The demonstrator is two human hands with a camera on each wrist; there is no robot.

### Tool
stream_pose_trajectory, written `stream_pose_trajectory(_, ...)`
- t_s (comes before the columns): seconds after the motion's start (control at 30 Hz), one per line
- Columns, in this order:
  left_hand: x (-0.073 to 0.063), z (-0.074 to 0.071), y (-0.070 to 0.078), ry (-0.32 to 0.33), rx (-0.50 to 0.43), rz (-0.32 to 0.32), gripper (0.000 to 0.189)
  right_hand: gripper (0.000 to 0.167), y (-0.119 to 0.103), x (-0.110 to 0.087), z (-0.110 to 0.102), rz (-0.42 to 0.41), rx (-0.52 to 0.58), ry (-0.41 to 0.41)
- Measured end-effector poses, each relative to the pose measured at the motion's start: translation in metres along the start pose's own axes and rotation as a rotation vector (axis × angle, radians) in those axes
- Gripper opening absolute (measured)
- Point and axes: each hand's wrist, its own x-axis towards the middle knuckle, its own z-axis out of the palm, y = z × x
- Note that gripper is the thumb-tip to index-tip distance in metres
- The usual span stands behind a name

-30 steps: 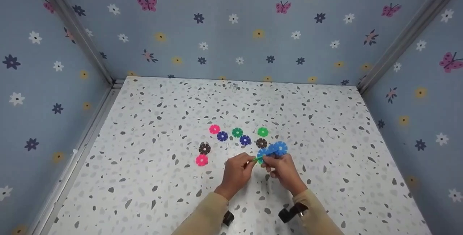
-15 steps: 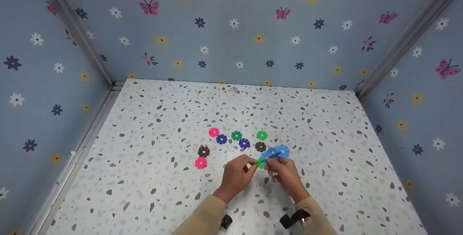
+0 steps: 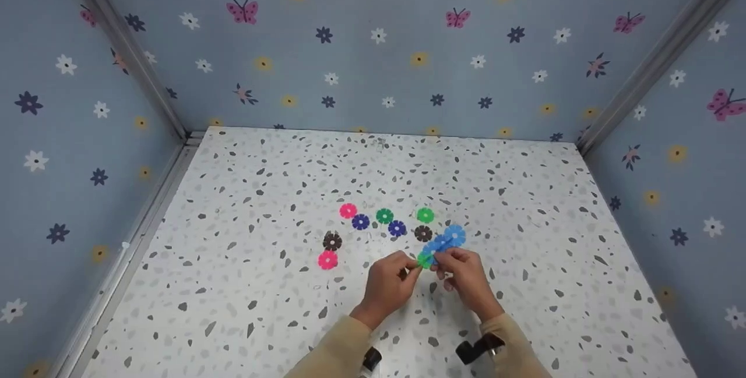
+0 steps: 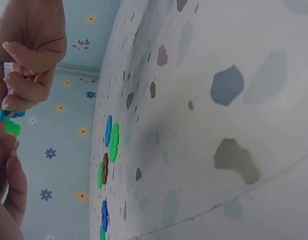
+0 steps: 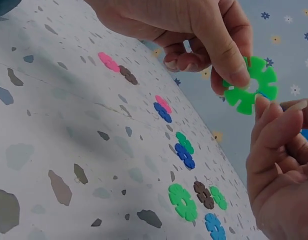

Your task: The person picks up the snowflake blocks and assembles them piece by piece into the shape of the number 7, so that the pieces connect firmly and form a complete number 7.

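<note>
1. Head: the left hand and right hand meet near the right end of the loose discs; green and blue overlap there, obscuring the grip. The table stretches well beyond them to its far, left and right edges.
2. Left wrist: both hands are raised off the table, the right hand's fingertips pinching a blue piece.
3. Right wrist: the left hand pinches a green disc, tilted up, its slots and central hole visible.
</note>
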Motion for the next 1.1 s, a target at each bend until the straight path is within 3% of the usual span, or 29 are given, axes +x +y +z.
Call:
stream_pose_trajectory(0.13,0.000,0.001,0.004,0.025,0.016,-0.034,0.014,0.020,0.049,0.028,-0.015,0.019,-0.032,0.133)
stream_pose_trajectory(0.33,0.000,0.003,0.005,0.050,-0.056,-0.124,0.012,0.029,0.058,0.031,-0.019,0.059,0.017,0.162)
stream_pose_trajectory(0.5,0.002,0.002,0.007,0.074,-0.191,-0.309,0.004,0.037,0.059,0.031,-0.020,0.070,0.040,0.174)
stream_pose_trajectory(0.63,0.005,0.000,0.010,0.070,-0.329,-0.479,0.010,0.047,0.062,0.033,-0.019,0.081,0.026,0.196)
stream_pose_trajectory(0.73,0.010,-0.004,0.017,0.050,-0.416,-0.554,0.012,0.051,0.063,0.033,-0.019,0.068,0.070,0.173)
stream_pose_trajectory(0.83,0.017,-0.012,0.028,0.018,-0.470,-0.577,0.012,0.044,0.063,0.033,-0.017,0.035,0.170,0.142)
stream_pose_trajectory(0.93,0.022,-0.020,0.038,0.001,-0.499,-0.577,0.011,0.027,0.063,0.033,-0.016,0.007,0.257,0.127)
stream_pose_trajectory(1.03,0.022,-0.020,0.039,-0.008,-0.513,-0.578,0.010,0.016,0.063,0.032,-0.016,-0.002,0.303,0.121)
stream_pose_trajectory(1.1,0.022,-0.019,0.038,-0.008,-0.531,-0.592,0.013,0.018,0.063,0.031,-0.017,0.000,0.306,0.108)
